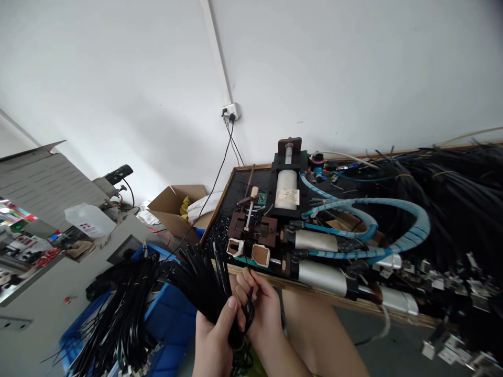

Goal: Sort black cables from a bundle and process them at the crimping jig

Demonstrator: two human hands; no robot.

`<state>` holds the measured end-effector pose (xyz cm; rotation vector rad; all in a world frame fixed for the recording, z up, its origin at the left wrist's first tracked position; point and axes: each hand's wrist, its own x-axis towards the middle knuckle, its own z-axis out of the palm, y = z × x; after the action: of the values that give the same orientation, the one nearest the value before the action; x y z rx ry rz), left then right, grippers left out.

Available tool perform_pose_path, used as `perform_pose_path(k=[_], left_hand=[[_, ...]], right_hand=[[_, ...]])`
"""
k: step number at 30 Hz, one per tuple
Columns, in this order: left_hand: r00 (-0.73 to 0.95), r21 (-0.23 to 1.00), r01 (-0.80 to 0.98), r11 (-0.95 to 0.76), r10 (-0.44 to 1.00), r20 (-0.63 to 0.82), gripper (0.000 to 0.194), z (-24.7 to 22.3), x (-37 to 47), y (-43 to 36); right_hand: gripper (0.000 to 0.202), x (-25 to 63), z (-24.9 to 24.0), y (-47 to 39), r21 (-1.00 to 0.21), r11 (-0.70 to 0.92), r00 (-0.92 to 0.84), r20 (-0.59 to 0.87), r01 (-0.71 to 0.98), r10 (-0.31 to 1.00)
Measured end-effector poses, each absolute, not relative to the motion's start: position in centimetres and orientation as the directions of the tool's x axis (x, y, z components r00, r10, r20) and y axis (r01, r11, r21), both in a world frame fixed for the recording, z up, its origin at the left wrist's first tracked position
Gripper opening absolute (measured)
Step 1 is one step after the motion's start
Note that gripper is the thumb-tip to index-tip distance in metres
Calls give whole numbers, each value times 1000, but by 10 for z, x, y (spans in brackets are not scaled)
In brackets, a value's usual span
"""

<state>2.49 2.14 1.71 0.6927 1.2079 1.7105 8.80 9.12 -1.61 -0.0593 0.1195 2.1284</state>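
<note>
My left hand [217,331] is closed around a thick bundle of black strips [200,285], which fans out toward the upper left. Beside it, touching the bundle's right side, my right hand [257,301] is closed with a thin black strip pinched between its fingers. That strip runs up toward a brown metal clamp fixture [253,230] on the bench. Two pads with pale edges, one of them a brown pad [261,255], sit at the fixture's front, just above my right hand.
Air cylinders [322,277] and blue hoses [408,209] lie right of the fixture. More black strips with metal ends [444,209] cover the bench's right side. A blue bin [167,314] of strips stands lower left, a cardboard box [173,209] behind it.
</note>
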Motion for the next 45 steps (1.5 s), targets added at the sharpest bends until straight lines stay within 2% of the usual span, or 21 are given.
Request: perform_pose_path(k=[4,8,15,17,19,21,23,26,27,29,31,32,34,36,38,40,42,45], left_hand=[[-421,938,-322,-127,907,-22,50,18,26,22],[-429,936,-337,-106,902,-52,48,15,25,22],[-418,925,-370,-82,904,-87,48,17,26,20],[-433,929,-365,-64,895,-109,51,21,26,19],[-463,926,-376,-41,874,-149,53,26,25,17],[-477,930,-367,-20,862,-170,58,31,23,15],[-472,942,-336,-8,867,-161,62,33,19,12],[-471,948,-317,0,868,-158,64,37,12,5],[-472,950,-313,4,867,-159,64,38,11,2],[-469,957,-290,23,868,-163,65,43,8,-4],[-462,963,-262,55,870,-176,67,49,6,-9],[-460,965,-253,70,868,-184,67,52,6,-11],[-473,967,-245,71,862,-183,67,58,5,-12],[-501,969,-246,30,852,-153,64,61,4,-10],[-527,967,-253,-16,841,-123,59,61,3,-6],[-546,965,-258,-52,831,-101,54,57,1,-2],[-583,959,-278,-63,804,-116,49,49,-1,0],[-657,933,-350,-80,731,-184,52,38,-3,1]], right_hand=[[46,89,-18,93,58,-517,-520,-64,-854,852],[44,87,-20,93,25,-507,-508,-63,-861,859],[48,85,-16,88,-73,-500,-486,-147,-863,861],[50,83,-17,87,-242,-471,-449,-144,-848,882],[49,79,-20,88,-506,-354,-348,-111,-786,931],[49,77,-26,90,-699,-206,-241,-49,-685,969],[50,76,-31,93,-781,-96,-164,8,-617,986],[56,80,-32,95,-842,50,-51,92,-536,994],[54,83,-30,94,-862,131,0,150,-491,989],[37,87,-25,91,-872,322,60,324,-369,944],[15,90,-21,85,-839,466,9,483,-283,876],[10,89,-21,83,-830,482,-47,513,-281,857],[16,85,-24,77,-853,378,-174,459,-359,871],[27,77,-29,72,-871,196,-272,342,-450,899],[35,70,-33,66,-855,63,-291,244,-515,925],[38,67,-32,61,-823,4,-288,203,-568,936],[38,70,-25,56,-806,42,-266,243,-591,933],[33,82,-10,53,-810,289,-182,430,-511,884]])
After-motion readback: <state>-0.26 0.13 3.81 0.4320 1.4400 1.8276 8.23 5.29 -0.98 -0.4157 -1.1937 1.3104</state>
